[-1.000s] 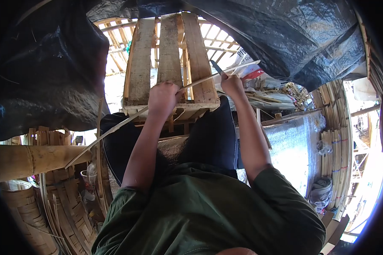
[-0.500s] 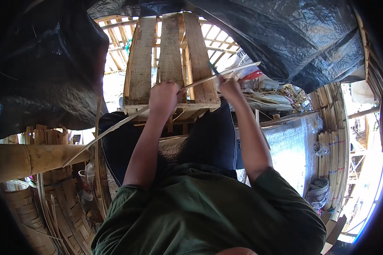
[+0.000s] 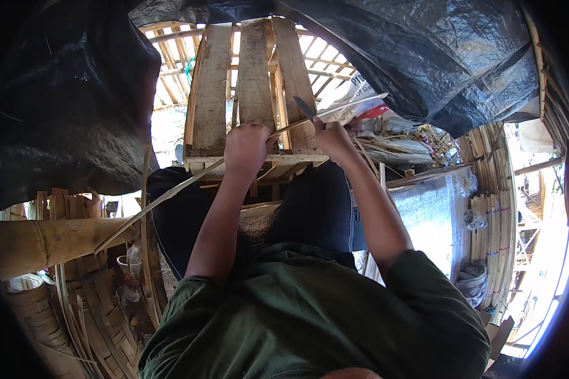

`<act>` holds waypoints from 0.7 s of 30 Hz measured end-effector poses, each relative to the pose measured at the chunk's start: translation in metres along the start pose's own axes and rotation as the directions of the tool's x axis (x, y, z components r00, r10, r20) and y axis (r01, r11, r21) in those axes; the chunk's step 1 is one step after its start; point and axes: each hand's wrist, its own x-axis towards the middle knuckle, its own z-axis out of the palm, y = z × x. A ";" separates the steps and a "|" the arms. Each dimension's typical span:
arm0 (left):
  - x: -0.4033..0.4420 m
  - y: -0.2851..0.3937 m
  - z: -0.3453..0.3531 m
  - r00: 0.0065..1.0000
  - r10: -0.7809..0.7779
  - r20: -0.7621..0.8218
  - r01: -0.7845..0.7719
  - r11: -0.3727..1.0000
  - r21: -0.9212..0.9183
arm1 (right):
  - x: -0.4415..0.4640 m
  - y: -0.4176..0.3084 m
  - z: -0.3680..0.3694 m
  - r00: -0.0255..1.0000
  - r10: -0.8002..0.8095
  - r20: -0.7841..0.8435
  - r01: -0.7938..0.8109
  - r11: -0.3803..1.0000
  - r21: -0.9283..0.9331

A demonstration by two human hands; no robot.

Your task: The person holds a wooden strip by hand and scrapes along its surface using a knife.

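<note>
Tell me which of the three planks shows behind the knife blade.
The rightmost plank: the knife in the right hand shows against it, but not against the middle plank or left plank.

The left hand [image 3: 246,149] hides a middle stretch of the thin strip [image 3: 171,193]; the right hand [image 3: 335,141] covers the handle of the knife [image 3: 305,108]; black tarp [image 3: 423,60] cuts off lettering on the upper-right sack [image 3: 364,93]; glare blurs the right edge
</note>
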 end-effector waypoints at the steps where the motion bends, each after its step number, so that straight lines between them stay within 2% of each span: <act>1: -0.001 0.001 0.000 1.000 0.008 -0.006 -0.008 1.000 0.015 | -0.002 -0.002 -0.005 0.998 0.049 0.050 -0.051 0.998 0.043; 2: -0.001 0.000 0.001 1.000 0.013 -0.017 -0.013 0.999 0.030 | -0.001 -0.001 -0.009 0.991 0.090 0.099 -0.098 0.992 0.083; 3: 0.000 -0.001 0.000 1.000 0.012 -0.022 -0.011 0.999 0.030 | 0.001 -0.001 -0.012 0.999 0.033 0.015 -0.034 0.997 0.069; 6: 0.000 -0.001 0.000 1.000 -0.004 -0.005 0.004 1.000 0.001 | -0.011 -0.011 0.000 0.999 0.002 0.035 -0.002 1.000 0.017; 8: -0.002 -0.001 -0.002 1.000 -0.014 -0.013 0.015 1.000 0.009 | 0.003 0.007 0.011 0.998 -0.060 -0.018 0.061 0.998 0.017; 10: -0.004 -0.003 -0.004 0.999 -0.005 -0.047 0.003 0.999 -0.032 | 0.011 0.012 0.002 0.988 -0.026 -0.153 0.049 0.987 0.152; 14: -0.010 0.000 -0.007 0.997 -0.009 -0.082 0.001 0.995 -0.098 | 0.037 0.029 0.000 0.909 0.031 -0.415 0.094 0.956 0.277; 15: -0.011 0.000 -0.008 0.996 -0.010 -0.083 0.001 0.995 -0.098 | 0.039 0.030 0.001 0.909 0.030 -0.416 0.095 0.956 0.276; 17: -0.011 0.001 -0.011 0.997 -0.004 -0.083 -0.004 0.995 -0.104 | 0.044 0.030 0.001 0.957 0.154 -0.247 -0.044 0.916 0.399; 21: -0.016 -0.005 -0.027 1.000 -0.007 -0.019 0.004 0.988 -0.157 | 0.069 0.039 0.008 0.959 0.093 -0.269 0.004 0.940 0.341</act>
